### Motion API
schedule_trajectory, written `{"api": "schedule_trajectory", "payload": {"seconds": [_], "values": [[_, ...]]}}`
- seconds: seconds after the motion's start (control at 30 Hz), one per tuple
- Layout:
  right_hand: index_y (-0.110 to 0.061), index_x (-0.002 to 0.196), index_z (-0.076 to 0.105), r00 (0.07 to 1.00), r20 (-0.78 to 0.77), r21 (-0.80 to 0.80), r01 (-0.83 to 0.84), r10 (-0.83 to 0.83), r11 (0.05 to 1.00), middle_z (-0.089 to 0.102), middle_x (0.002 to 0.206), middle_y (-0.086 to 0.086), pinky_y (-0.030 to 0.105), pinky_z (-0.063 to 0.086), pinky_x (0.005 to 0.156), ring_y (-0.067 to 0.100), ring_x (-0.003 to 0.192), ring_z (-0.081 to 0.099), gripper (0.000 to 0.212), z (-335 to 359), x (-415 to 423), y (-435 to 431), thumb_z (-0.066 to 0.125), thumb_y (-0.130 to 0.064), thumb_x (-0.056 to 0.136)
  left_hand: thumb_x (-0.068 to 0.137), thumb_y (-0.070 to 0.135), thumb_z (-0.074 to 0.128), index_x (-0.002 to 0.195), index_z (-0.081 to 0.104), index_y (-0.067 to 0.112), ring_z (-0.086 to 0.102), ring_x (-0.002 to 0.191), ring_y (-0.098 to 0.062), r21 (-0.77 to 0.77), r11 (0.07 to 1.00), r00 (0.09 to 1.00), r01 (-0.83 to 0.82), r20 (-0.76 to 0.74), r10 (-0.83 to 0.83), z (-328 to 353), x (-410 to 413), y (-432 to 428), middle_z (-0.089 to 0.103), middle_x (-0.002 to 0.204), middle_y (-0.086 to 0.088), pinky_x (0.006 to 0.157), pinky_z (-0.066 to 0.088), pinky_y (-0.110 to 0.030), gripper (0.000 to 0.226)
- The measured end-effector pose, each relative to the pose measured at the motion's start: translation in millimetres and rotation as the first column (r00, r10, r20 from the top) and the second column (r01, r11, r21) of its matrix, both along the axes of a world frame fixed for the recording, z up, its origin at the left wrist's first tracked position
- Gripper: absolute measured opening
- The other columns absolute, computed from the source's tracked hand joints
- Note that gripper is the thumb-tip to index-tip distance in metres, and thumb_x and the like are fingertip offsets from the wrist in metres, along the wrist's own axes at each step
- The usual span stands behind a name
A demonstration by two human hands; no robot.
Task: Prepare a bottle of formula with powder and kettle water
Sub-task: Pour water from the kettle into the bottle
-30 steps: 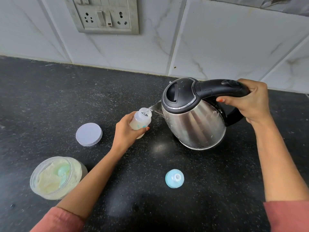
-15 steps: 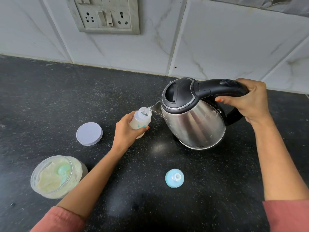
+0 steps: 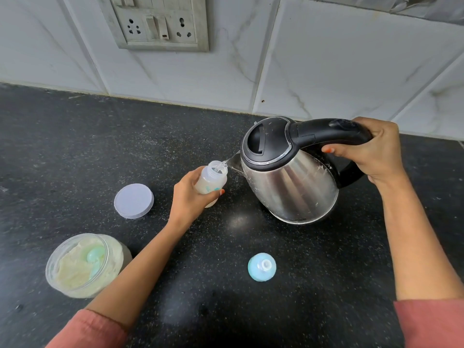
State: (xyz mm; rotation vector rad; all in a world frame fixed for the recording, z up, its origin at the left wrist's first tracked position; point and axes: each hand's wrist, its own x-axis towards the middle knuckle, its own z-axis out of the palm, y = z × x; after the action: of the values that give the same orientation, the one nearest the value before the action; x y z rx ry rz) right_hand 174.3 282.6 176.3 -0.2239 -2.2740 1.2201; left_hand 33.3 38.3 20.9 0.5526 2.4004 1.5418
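Here, left hand (image 3: 187, 197) tight round translucent plastic bottle (image 3: 209, 182), right hand (image 3: 374, 151) round black handle (image 3: 326, 129) of steel kettle (image 3: 291, 187).

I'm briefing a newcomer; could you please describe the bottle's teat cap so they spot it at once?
Find the steel kettle tilted above the black counter. Toward the near edge from it, the teat cap lies alone. It is a small light-blue ring with a clear tip, unlike the flat grey lid farther left.
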Motion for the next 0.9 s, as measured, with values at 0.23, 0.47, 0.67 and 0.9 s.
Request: {"api": "schedule_trajectory", "payload": {"seconds": [0.23,0.47,0.67,0.9], "values": [[-0.049,0.075,0.067,1.000,0.005,0.009,0.007,-0.007,1.000,0.065,0.068,-0.030,0.006,0.042,0.061,-0.008,0.067,0.059,0.032,-0.5,0.1,1.7,0.078,-0.058,0.046,0.066,0.018,0.083,0.125,0.056,0.017,0.054,0.108,-0.008,0.006,1.000,1.000,-0.002,0.011,0.002,1.7,1.9,-0.2,0.062,0.122,0.001,0.091,0.041,-0.022,0.065],[-0.052,0.078,0.067,1.000,0.002,0.014,-0.010,0.010,1.000,0.064,0.069,-0.034,0.004,0.042,0.061,-0.011,0.068,0.059,0.033,1.9,0.6,-2.0,0.075,-0.063,0.048,0.065,0.016,0.084,0.125,0.056,0.017,0.055,0.111,-0.011,0.018,1.000,1.000,-0.003,0.031,0.003,2.0,3.4,0.1,0.061,0.123,0.000,0.094,0.042,-0.025,0.066],[-0.045,0.075,0.069,1.000,0.000,0.022,0.001,-0.001,1.000,0.065,0.068,-0.032,0.005,0.042,0.061,-0.010,0.067,0.058,0.031,0.6,0.7,0.6,0.078,-0.054,0.047,0.066,0.015,0.083,0.125,0.056,0.017,0.053,0.107,-0.007,0.020,1.000,1.000,-0.005,0.030,0.005,3.7,4.5,1.1,0.061,0.122,0.001,0.091,0.040,-0.022,0.065],[-0.046,0.076,0.069,1.000,-0.006,0.004,0.003,-0.003,1.000,0.065,0.069,-0.032,0.006,0.043,0.062,-0.010,0.068,0.059,0.032,-1.0,2.1,2.6,0.076,-0.059,0.048,0.066,0.016,0.083,0.126,0.055,0.017,0.053,0.107,-0.005,0.050,0.999,0.999,-0.002,0.041,0.000,7.5,6.9,2.2,0.060,0.120,0.005,0.089,0.039,-0.019,0.065]]}}
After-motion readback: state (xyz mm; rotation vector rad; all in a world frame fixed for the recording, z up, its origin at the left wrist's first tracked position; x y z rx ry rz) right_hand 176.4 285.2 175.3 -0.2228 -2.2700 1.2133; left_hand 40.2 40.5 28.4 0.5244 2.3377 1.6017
